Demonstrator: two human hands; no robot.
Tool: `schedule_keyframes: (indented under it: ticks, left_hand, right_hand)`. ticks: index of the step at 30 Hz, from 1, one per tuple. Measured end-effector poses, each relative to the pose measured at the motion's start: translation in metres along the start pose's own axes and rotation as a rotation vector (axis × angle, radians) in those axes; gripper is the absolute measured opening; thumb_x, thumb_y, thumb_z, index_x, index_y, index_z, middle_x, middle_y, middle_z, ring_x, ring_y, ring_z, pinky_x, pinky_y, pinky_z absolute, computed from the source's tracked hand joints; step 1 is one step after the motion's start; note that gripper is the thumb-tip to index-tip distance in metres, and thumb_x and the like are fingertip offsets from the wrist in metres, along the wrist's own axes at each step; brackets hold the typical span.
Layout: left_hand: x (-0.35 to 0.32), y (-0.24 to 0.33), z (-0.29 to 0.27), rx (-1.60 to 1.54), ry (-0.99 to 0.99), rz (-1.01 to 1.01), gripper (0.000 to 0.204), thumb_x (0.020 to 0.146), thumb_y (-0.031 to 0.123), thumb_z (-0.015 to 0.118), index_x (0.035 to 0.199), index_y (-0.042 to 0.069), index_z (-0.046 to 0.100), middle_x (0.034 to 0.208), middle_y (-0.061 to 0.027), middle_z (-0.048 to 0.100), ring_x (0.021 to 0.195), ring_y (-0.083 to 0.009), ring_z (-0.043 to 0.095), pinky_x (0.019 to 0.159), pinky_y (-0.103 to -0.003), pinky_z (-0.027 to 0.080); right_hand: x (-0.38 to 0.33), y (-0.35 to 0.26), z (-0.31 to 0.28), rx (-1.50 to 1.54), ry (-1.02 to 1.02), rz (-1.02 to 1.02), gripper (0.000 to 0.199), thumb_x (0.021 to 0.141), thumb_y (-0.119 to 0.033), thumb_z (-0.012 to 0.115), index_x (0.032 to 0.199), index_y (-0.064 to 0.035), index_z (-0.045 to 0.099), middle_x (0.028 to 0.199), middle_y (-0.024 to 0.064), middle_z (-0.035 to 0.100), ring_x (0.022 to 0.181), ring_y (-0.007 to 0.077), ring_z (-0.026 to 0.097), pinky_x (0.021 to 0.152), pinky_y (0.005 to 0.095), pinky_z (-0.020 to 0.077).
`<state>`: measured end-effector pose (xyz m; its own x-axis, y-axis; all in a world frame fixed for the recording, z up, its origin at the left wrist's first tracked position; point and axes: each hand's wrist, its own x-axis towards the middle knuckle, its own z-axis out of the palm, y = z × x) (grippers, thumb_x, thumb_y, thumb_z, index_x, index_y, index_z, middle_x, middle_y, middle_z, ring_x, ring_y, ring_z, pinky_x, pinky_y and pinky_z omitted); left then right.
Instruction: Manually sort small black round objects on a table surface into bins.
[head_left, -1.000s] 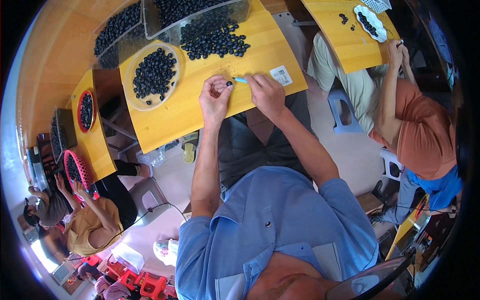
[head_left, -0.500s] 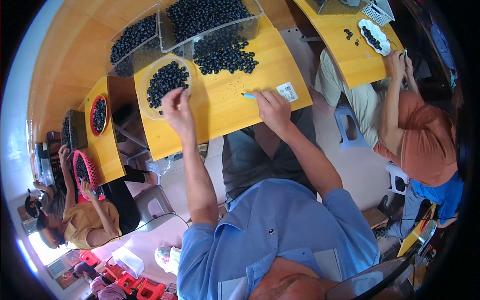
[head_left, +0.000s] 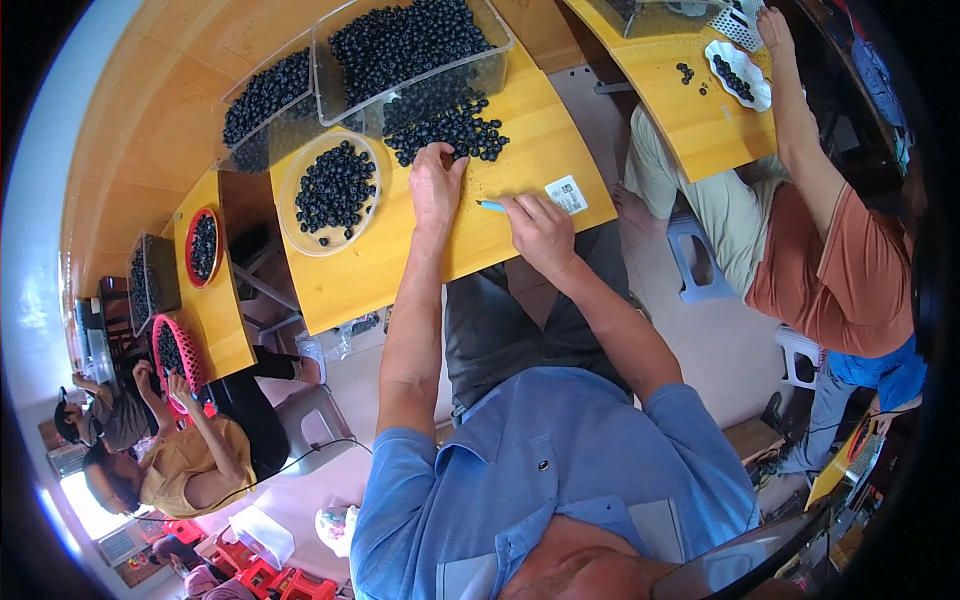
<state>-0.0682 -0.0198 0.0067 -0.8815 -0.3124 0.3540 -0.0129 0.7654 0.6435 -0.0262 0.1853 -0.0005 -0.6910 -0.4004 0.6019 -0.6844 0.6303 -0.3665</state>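
Observation:
My left hand (head_left: pixel 434 190) is at the near edge of a loose pile of blue-black, berry-like pieces (head_left: pixel 480 138) on the yellow table. Its fingers and thumb close around one dark piece; the fingertips are partly hidden. In my right hand (head_left: pixel 540 230) is a slim light-blue tool (head_left: pixel 490 205) with a short dark tip, pointing left over the tabletop. Whether the tip is a blade, I cannot tell. Left of my left hand stands a round clear bowl (head_left: pixel 291 226) holding many of the same pieces.
Two clear bins (head_left: pixel 505 66) full of dark pieces stand behind the pile. A white printed card (head_left: pixel 566 194) lies by my right hand. At another table on the right, a person in a rust-coloured shirt (head_left: pixel 835 275) reaches past a white dish (head_left: pixel 763 97). People with baskets (head_left: pixel 186 345) sit at left.
My left hand has moved right from the clear bowl to the loose pile. My right hand keeps the blue tool, shifted slightly. The person on the right has stretched an arm forward.

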Motion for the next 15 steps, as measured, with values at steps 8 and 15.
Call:
schedule_keyframes:
  ticks: [8, 15]
  left_hand:
    - [-0.02, -0.009, -0.012, -0.227, -0.034, -0.162, 0.024, 0.086, 0.001, 0.078, 0.109, 0.0, 0.074, 0.097, -0.0107, 0.071, 0.084, -0.0192, 0.07, 0.077, -0.031, 0.056]
    - [-0.073, 0.008, -0.023, -0.701, -0.069, -0.392, 0.02, 0.09, -0.007, 0.073, 0.109, -0.002, 0.07, 0.1, -0.0038, 0.069, 0.087, -0.0078, 0.066, 0.081, -0.021, 0.053]
  right_hand:
    - [0.0, -0.001, -0.001, 0.028, 0.05, -0.013, 0.032, 0.082, -0.003, 0.068, 0.113, -0.008, 0.073, 0.09, 0.0044, 0.062, 0.084, 0.0226, 0.067, 0.071, 0.0374, 0.0566]
    - [-0.002, 0.004, 0.002, 0.019, 0.02, 0.003, 0.034, 0.081, -0.003, 0.069, 0.114, -0.0089, 0.073, 0.09, 0.0038, 0.062, 0.082, 0.0226, 0.067, 0.071, 0.0373, 0.0562]
